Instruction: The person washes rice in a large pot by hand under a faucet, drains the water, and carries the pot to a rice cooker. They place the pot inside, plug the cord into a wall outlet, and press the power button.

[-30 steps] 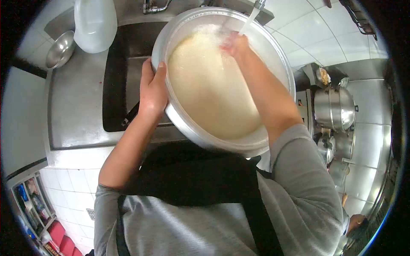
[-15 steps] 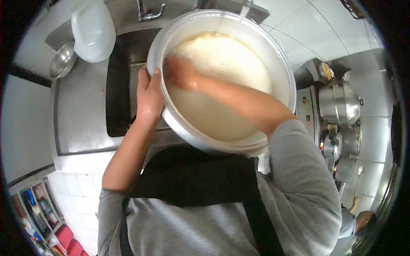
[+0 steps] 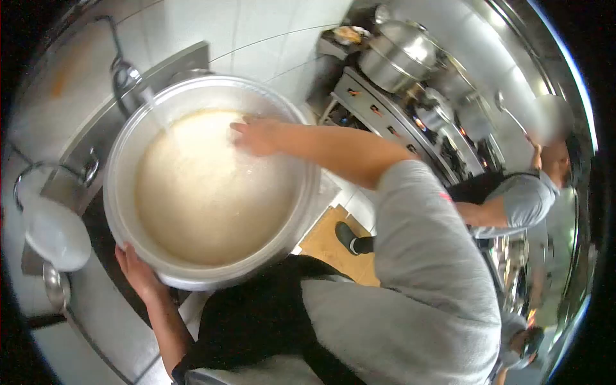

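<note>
A large round metal pot (image 3: 303,212) sits at the sink, filled with cloudy whitish water (image 3: 212,192). My left hand (image 3: 138,274) grips its near left rim from outside. Over the far right part of the water is my right hand (image 3: 258,136), blurred, with its fingers stretched out and apart and nothing in them. A stream runs from the faucet (image 3: 126,76) into the pot at the upper left. Whatever lies under the cloudy surface is hidden.
A white plastic jug (image 3: 58,234) and a metal bowl (image 3: 56,287) stand left on the steel counter. To the right is a stove (image 3: 378,115) with large pots (image 3: 401,56) and lit burners. A co-worker (image 3: 529,199) stands near it with a ladle; another person (image 3: 513,340) is further back.
My view has turned right, bringing the stove and co-worker further in. My right hand has moved from the pot's left side to its far right, fingers now spread. My left hand still holds the rim.
</note>
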Action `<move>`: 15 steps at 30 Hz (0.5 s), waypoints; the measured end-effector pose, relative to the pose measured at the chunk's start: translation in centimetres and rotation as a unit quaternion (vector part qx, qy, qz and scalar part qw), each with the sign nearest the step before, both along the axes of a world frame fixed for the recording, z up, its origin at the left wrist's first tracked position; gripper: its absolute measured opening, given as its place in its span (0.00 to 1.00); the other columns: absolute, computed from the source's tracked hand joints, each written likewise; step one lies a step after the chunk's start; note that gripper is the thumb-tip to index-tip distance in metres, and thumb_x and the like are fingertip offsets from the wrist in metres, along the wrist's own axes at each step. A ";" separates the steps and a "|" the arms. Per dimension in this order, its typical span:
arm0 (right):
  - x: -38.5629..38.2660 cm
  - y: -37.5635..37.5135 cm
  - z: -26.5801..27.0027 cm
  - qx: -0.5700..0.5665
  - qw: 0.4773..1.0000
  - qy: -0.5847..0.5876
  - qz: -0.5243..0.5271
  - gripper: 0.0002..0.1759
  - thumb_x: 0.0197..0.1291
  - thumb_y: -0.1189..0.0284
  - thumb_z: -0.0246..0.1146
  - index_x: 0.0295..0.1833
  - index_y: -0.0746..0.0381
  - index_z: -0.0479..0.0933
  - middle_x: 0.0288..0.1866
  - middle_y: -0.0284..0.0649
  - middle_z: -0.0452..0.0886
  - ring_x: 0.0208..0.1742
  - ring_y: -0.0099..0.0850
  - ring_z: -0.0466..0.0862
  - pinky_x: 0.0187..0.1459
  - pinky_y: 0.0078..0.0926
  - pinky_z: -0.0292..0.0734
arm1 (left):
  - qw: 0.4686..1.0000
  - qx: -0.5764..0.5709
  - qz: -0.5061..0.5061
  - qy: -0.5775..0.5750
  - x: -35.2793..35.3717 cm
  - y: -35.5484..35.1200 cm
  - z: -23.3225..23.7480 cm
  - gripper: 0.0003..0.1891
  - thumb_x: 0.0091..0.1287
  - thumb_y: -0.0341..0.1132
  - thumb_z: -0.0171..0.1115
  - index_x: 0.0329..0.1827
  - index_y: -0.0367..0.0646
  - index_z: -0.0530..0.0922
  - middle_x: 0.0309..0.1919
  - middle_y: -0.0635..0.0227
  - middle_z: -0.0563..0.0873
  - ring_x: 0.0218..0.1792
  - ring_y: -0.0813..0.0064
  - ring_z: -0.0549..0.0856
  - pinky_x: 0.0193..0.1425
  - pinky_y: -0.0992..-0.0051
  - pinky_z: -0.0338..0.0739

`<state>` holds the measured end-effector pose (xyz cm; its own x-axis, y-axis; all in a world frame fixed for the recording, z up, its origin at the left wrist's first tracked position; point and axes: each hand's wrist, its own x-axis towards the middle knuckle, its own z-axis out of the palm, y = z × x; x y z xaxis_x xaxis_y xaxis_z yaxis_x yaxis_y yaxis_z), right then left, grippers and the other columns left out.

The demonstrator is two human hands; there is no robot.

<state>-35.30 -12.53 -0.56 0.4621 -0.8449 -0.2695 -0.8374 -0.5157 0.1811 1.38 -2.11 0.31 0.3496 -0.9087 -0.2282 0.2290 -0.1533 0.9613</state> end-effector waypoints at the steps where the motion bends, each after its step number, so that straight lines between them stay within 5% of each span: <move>1: 0.8 -1.0 -0.5 0.042 0.994 -0.046 -0.089 0.24 0.57 0.60 0.54 0.62 0.46 0.68 0.70 0.48 0.56 0.67 0.51 0.61 0.60 0.54 0.63 | 1.000 0.015 0.013 -0.015 -1.0 0.6 1.5 0.30 0.69 0.41 0.48 0.69 0.34 0.52 0.64 0.53 0.64 0.61 0.63 0.69 0.65 0.68 0.61; 4: 5.8 -2.2 -0.1 0.089 0.943 -0.120 -0.299 0.33 0.56 0.58 0.54 0.68 0.51 0.59 0.71 0.54 0.52 0.69 0.54 0.57 0.63 0.58 0.56 | 1.000 0.004 -0.006 0.004 -0.1 0.2 0.4 0.32 0.69 0.41 0.48 0.70 0.34 0.49 0.66 0.53 0.62 0.62 0.61 0.67 0.66 0.66 0.60; 7: 11.9 -3.0 -2.7 0.054 0.916 -0.127 -0.377 0.42 0.54 0.61 0.58 0.73 0.53 0.46 0.74 0.55 0.40 0.71 0.62 0.44 0.63 0.67 0.46 | 0.999 0.006 -0.014 -0.028 0.5 0.1 0.3 0.32 0.69 0.41 0.49 0.70 0.35 0.48 0.66 0.52 0.61 0.62 0.59 0.67 0.66 0.64 0.60; 8: 14.2 -1.8 -1.2 0.075 0.930 -0.067 -0.353 0.41 0.55 0.62 0.57 0.73 0.54 0.46 0.74 0.56 0.41 0.71 0.63 0.43 0.62 0.69 0.46 | 1.000 0.015 -0.008 -0.015 -0.3 0.3 1.4 0.32 0.69 0.41 0.49 0.70 0.35 0.48 0.66 0.52 0.61 0.62 0.59 0.67 0.66 0.64 0.60; 12: 18.5 2.8 -0.4 0.114 0.966 -0.217 -0.079 0.36 0.57 0.57 0.55 0.71 0.48 0.54 0.73 0.55 0.42 0.71 0.65 0.41 0.60 0.74 0.45 | 1.000 0.004 -0.008 0.004 -0.5 0.4 1.1 0.31 0.69 0.40 0.48 0.70 0.35 0.49 0.66 0.50 0.61 0.62 0.58 0.67 0.65 0.63 0.61; 15: 20.4 6.4 -2.5 0.081 0.978 -0.146 0.125 0.33 0.55 0.57 0.57 0.68 0.43 0.61 0.74 0.47 0.45 0.72 0.61 0.40 0.62 0.73 0.43 | 0.999 -0.008 -0.045 -0.013 -0.4 1.2 1.7 0.31 0.69 0.39 0.47 0.70 0.34 0.48 0.65 0.49 0.61 0.61 0.58 0.68 0.65 0.63 0.61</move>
